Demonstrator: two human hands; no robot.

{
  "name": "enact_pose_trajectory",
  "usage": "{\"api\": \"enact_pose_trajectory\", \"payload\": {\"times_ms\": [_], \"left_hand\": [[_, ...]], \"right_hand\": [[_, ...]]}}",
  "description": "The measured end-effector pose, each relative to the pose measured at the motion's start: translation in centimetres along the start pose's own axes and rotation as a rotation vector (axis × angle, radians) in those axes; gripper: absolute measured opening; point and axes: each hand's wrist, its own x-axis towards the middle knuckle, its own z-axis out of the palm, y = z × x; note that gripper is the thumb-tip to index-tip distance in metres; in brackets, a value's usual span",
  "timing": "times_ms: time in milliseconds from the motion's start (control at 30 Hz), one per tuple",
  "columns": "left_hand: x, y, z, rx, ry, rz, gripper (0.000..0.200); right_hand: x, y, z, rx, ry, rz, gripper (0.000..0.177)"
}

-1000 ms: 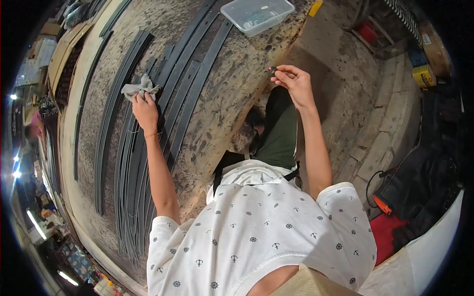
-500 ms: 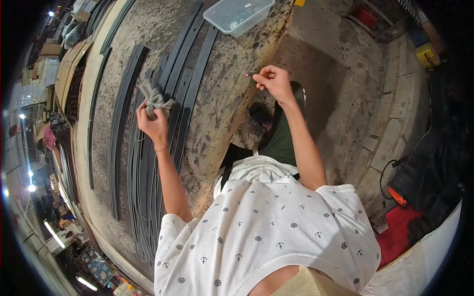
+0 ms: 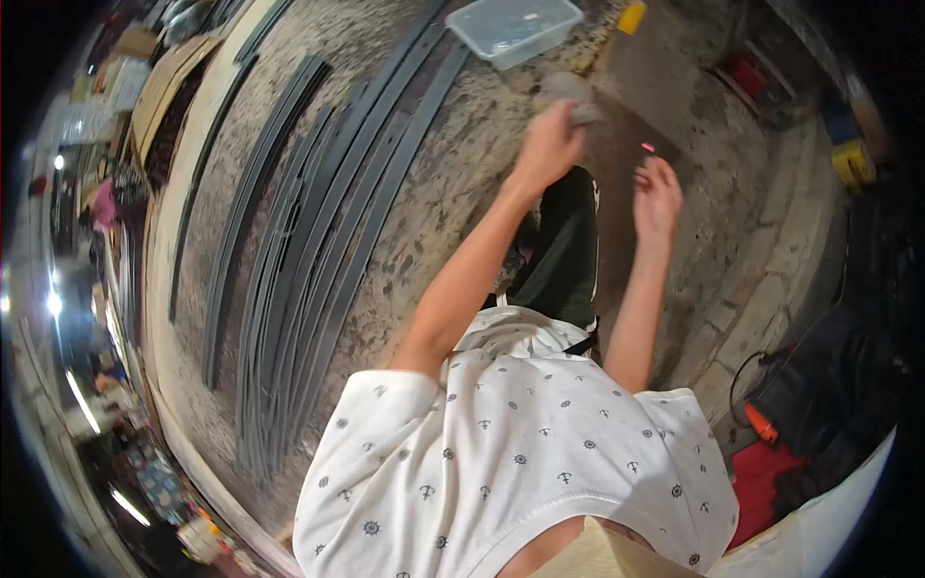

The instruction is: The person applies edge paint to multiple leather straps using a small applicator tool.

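My left hand [image 3: 552, 146] is closed round a crumpled grey cloth [image 3: 565, 89], blurred by motion, above the table's right edge. To its right my right hand [image 3: 657, 200] is raised over the floor with fingers bent together. A tiny pink-red thing [image 3: 647, 147] shows just past its fingertips; what it is cannot be made out, and its lower part is hidden or blurred. Long dark grey flat strips [image 3: 318, 222] lie side by side on the mottled table [image 3: 405, 260], left of both hands.
A clear plastic tub [image 3: 515, 34] with small pieces inside stands at the table's far end, near a yellow object [image 3: 631, 17]. Cardboard boxes [image 3: 169, 101] line the left side. An orange-handled item [image 3: 760, 422] lies among dark cloth at right.
My left hand has swung right with the cloth, from over the strips to the table's edge. My right hand has moved right, away from the table. The view has shifted slightly.
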Motion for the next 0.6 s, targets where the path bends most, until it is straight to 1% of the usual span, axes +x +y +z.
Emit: {"api": "enact_pose_trajectory", "payload": {"times_ms": [33,67,100,167,200,267,300,333,400,433,467,500,533,600], "left_hand": [[2.0,-0.3,1.7,0.008,-0.001,0.083,0.037],[3.1,-0.7,2.6,0.024,0.006,0.156,0.030],[3.2,-0.5,2.4,0.041,0.062,0.122,0.030],[2.6,0.8,0.7,0.150,0.253,0.371,0.024],[1.1,0.8,-0.8,0.172,0.284,0.349,0.024],[-3.5,1.2,-4.6,0.258,0.603,0.420,0.030],[-5.7,0.5,-6.5,0.337,0.700,0.372,0.035],[-7.4,-0.6,-8.2,0.421,0.781,0.287,0.036],[-8.7,-3.0,-10.8,0.472,0.830,0.151,0.036],[-9.3,-4.1,-11.2,0.494,0.855,0.130,0.036],[-9.4,-5.0,-11.1,0.620,0.726,0.139,0.039],[-9.7,-5.7,-11.3,0.739,0.592,0.144,0.044],[-10.8,-4.3,-12.1,0.753,0.615,0.126,0.044],[-13.8,-1.8,-13.5,0.629,0.596,0.064,0.054]], "right_hand": [[0.4,-1.3,-2.0,-0.022,-0.002,-0.062,0.021],[0.4,-2.7,-3.0,-0.026,0.054,-0.084,0.028],[0.5,-3.9,-4.5,-0.053,0.029,-0.107,0.034],[-0.5,-6.0,-5.2,-0.128,0.023,-0.110,0.043],[-1.3,-6.5,-4.7,-0.198,0.073,-0.104,0.043],[-1.9,-6.3,-4.8,-0.247,0.010,-0.104,0.038],[-2.0,-6.2,-4.3,-0.248,-0.021,-0.085,0.038],[-2.2,-5.9,-3.4,-0.270,-0.072,-0.065,0.035],[-2.6,-4.2,-1.4,-0.296,-0.155,-0.012,0.032],[-2.7,-3.2,-0.2,-0.296,-0.230,0.014,0.031],[-2.6,-2.4,1.0,-0.295,-0.304,0.034,0.029],[-3.0,-1.5,2.9,-0.341,-0.329,0.055,0.027],[-3.5,-0.7,4.7,-0.344,-0.358,0.067,0.027],[-4.9,0.9,8.1,-0.408,-0.521,0.073,0.024]]}}
